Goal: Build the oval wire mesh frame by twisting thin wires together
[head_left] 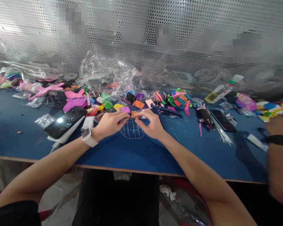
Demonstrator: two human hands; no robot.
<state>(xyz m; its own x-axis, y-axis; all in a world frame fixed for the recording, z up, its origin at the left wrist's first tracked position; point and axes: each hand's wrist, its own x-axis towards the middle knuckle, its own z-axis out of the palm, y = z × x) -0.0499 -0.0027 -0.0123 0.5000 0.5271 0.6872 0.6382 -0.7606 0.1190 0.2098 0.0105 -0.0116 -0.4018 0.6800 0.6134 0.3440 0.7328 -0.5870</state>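
Blue tabletop (132,160), near edge across the lower part of the frame. Just beyond, centre, a curved wire mesh (132,130); its visible part is bare, so work on it looks early, covering it perhaps all left to do. Small orange piece (133,114) at the mesh's far side, centre of the frame, between the two hands. Left hand (112,124): fingertips together, apparently pinching the piece's left edge. Right hand (153,124): fingertips at its right edge, thumb lower; cannot tell whether they clamp it or only touch. Whether the piece is sealed or open, also unclear. Farther, past the hands, a purple packet (125,109) and another orange packet (138,104), both apparently unused. Beyond, right of centre, a multicoloured clay form (181,98), well covered, seemingly further along. Perforated metal sheet (132,18) at the back.
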